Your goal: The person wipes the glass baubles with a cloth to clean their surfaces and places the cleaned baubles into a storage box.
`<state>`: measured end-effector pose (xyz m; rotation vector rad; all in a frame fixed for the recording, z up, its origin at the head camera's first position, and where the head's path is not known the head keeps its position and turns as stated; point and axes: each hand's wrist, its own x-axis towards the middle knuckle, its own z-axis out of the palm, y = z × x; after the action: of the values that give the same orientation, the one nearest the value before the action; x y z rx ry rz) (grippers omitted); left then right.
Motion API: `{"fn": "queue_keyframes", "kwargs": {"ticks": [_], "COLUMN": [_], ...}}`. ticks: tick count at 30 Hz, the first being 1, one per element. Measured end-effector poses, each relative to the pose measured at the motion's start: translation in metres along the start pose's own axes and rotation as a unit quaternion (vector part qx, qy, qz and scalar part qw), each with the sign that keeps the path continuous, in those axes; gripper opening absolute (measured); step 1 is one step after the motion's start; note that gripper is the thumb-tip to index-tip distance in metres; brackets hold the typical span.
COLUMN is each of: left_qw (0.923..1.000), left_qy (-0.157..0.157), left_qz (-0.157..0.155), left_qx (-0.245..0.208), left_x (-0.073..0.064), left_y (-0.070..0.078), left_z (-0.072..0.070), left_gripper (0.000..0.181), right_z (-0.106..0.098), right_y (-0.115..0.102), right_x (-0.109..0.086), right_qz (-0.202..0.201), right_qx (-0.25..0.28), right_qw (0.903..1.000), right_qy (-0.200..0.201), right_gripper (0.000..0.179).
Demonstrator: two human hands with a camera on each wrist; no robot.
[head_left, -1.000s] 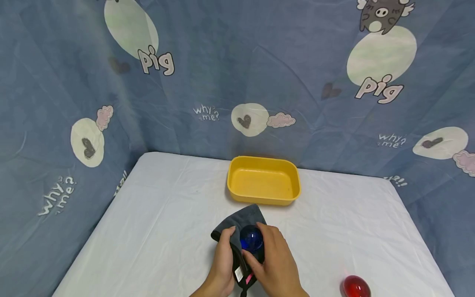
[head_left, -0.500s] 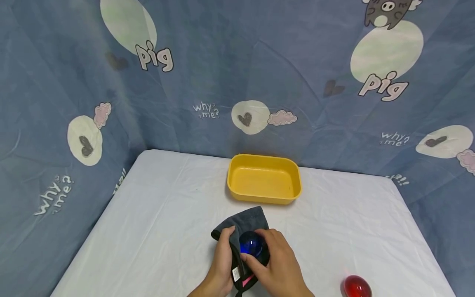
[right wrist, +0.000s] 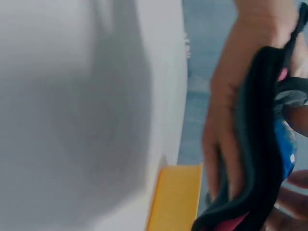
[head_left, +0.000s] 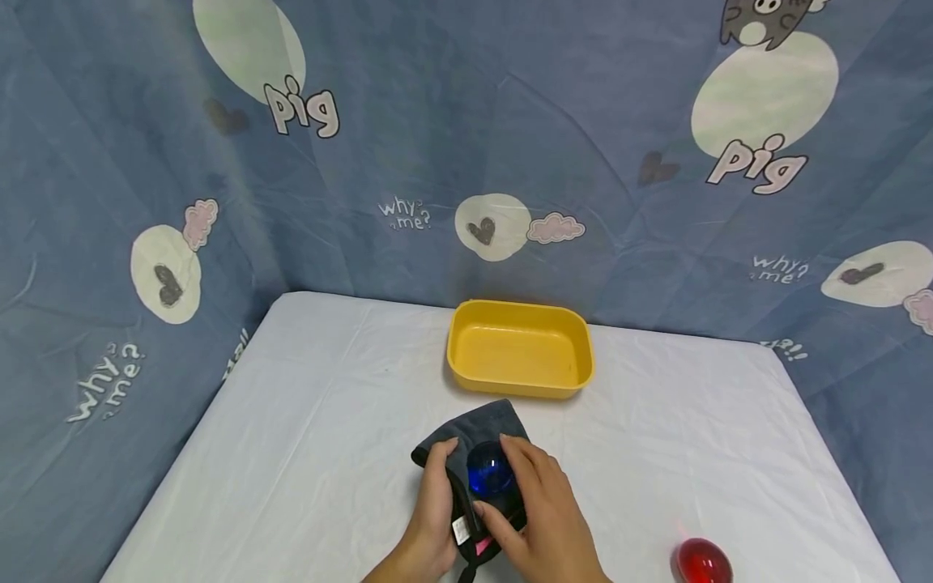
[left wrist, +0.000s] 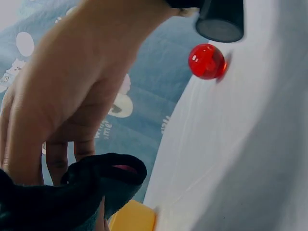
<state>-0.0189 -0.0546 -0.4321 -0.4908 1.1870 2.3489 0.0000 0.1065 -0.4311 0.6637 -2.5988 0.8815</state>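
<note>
A dark grey cloth [head_left: 477, 425] with black edging, a white label and a bit of pink hangs over my left hand [head_left: 435, 510], which grips it with the thumb on top. Against the cloth lies a clear blue ball [head_left: 487, 468]. My right hand [head_left: 550, 518] holds this ball from the right, thumb below and fingertips above. In the right wrist view, left-hand fingers [right wrist: 226, 139] spread behind the cloth [right wrist: 262, 130], and part of the blue ball [right wrist: 285, 147] shows beyond it. The cloth's fold hides the ball in the left wrist view.
A yellow tray [head_left: 521, 350] stands at the back of the white-covered table [head_left: 328, 421], just beyond the cloth. To the right, near the front, sits a clear red ball [head_left: 703, 560]. Blue printed fabric [head_left: 364, 146] hangs behind the table and along its sides.
Both hands keep hold of cloth and ball. The ball and right-hand fingers dipped slightly half a second ago and are now a little higher. The head view has shifted slightly.
</note>
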Motion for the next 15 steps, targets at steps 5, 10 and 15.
{"fn": "queue_keyframes", "kwargs": {"ticks": [5,10,15], "left_qw": [0.9999,0.9999,0.9998], "left_qy": [0.001,-0.007,-0.016], "left_qz": [0.011,0.000,-0.002], "left_qx": [-0.007,0.010,0.016], "left_x": [-0.003,-0.007,-0.009], "left_y": [0.001,-0.003,-0.003], "left_z": [0.003,0.005,0.005], "left_gripper": [0.072,0.069,0.071], "right_z": [0.005,0.013,0.014], "right_y": [0.004,0.007,0.008], "right_x": [-0.002,-0.001,0.000], "right_qz": [-0.049,-0.060,-0.045], "right_qx": [-0.019,-0.028,-0.004], "right_qw": [0.9978,0.9947,0.9957], "right_qy": [0.040,0.079,0.081], "right_gripper": [0.065,0.063,0.062]}}
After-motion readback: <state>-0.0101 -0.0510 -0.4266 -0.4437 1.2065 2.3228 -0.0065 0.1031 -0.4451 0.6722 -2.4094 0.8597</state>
